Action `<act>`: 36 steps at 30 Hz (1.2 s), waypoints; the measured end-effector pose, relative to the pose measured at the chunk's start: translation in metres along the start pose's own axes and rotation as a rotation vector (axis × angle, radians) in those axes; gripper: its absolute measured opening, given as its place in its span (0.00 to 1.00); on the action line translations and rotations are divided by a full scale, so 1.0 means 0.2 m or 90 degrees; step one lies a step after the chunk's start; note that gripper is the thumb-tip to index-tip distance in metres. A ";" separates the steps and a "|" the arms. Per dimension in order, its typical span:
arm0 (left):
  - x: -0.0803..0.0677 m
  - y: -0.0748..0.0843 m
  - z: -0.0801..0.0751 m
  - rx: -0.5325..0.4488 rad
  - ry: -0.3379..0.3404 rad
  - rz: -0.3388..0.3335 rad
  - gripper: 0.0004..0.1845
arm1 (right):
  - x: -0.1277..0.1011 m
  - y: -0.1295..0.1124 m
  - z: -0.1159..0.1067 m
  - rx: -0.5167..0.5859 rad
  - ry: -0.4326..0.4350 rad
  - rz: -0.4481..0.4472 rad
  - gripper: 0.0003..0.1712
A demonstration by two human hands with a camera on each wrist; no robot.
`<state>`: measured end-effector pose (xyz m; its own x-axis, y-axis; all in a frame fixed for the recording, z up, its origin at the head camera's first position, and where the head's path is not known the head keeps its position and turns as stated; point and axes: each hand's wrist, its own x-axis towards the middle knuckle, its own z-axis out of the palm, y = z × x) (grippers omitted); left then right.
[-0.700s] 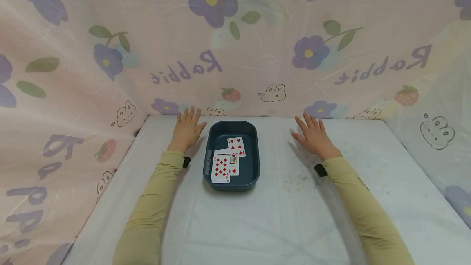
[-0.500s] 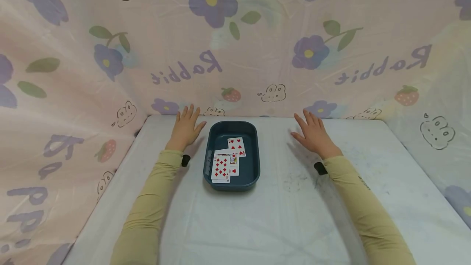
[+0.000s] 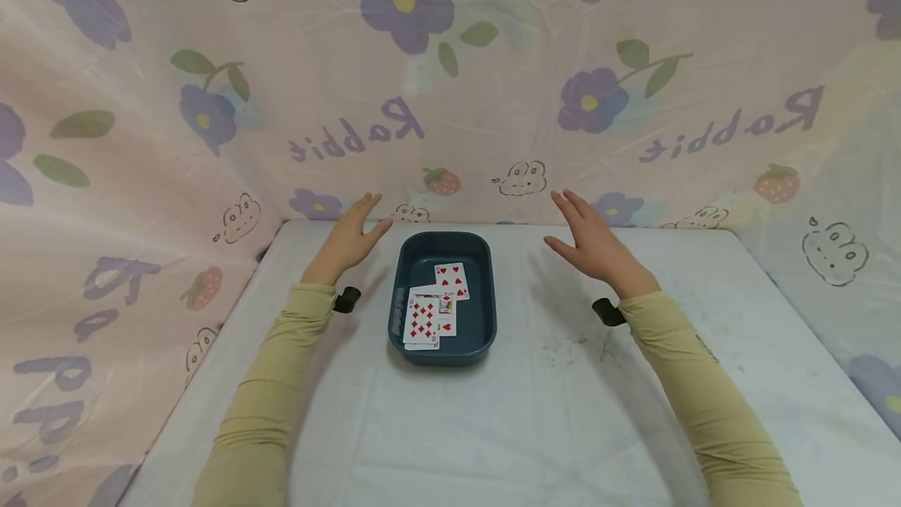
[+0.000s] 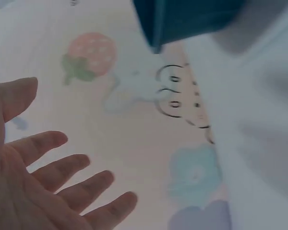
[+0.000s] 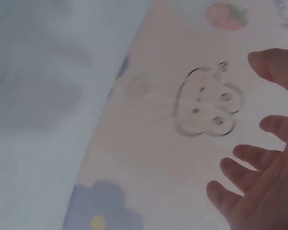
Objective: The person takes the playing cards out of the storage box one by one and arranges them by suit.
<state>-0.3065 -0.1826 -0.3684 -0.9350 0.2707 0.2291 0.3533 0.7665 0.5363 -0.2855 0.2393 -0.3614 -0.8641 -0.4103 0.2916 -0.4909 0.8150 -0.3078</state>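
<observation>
A dark blue tray (image 3: pixel 401 311) sits on the white table, with several playing cards (image 3: pixel 429 311) face up inside it. My left hand (image 3: pixel 352 237) hovers above the table just left of the tray, fingers straight and spread, holding nothing. My right hand (image 3: pixel 591 241) is raised to the right of the tray, also spread and empty. In the left wrist view my left hand (image 4: pixel 53 182) shows an empty palm, with the tray's corner (image 4: pixel 182 19) at the top. In the right wrist view my right hand (image 5: pixel 259 187) is spread before the backdrop.
A floral curtain printed with "Rabbit" (image 3: pixel 450 84) encloses the table on the back and both sides. The white table (image 3: pixel 493 413) stretches toward me in front of the tray.
Both hands have lifted off the table and tilted up. The tray and cards have not moved.
</observation>
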 end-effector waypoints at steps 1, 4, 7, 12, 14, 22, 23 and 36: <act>0.00 0.01 -0.01 -0.013 0.001 0.002 0.35 | 0.01 -0.02 -0.01 0.016 0.002 -0.004 0.45; -0.02 0.03 -0.04 -0.044 0.007 0.007 0.35 | 0.02 -0.07 -0.03 0.065 0.014 -0.013 0.45; -0.02 0.05 -0.06 -0.078 0.006 0.016 0.34 | 0.03 -0.12 -0.04 0.126 0.024 -0.006 0.44; -0.04 0.06 -0.08 -0.151 -0.027 0.000 0.35 | 0.03 -0.21 -0.06 0.278 0.017 0.028 0.43; -0.05 0.06 -0.09 -0.172 -0.044 -0.012 0.36 | 0.03 -0.24 -0.07 0.329 0.014 0.036 0.42; -0.08 0.05 -0.09 -0.204 -0.078 -0.045 0.35 | 0.06 -0.34 -0.06 0.461 -0.025 0.061 0.37; -0.08 0.05 -0.08 -0.211 -0.083 -0.050 0.35 | 0.06 -0.35 -0.06 0.473 -0.030 0.069 0.37; -0.13 0.02 0.07 -0.340 -0.173 -0.156 0.35 | 0.09 -0.45 0.05 0.694 -0.121 0.148 0.32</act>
<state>-0.2814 -0.1787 -0.3827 -0.9401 0.3161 -0.1276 0.0296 0.4486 0.8933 -0.2580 0.1540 -0.3377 -0.9041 -0.4272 0.0109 -0.0715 0.1261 -0.9894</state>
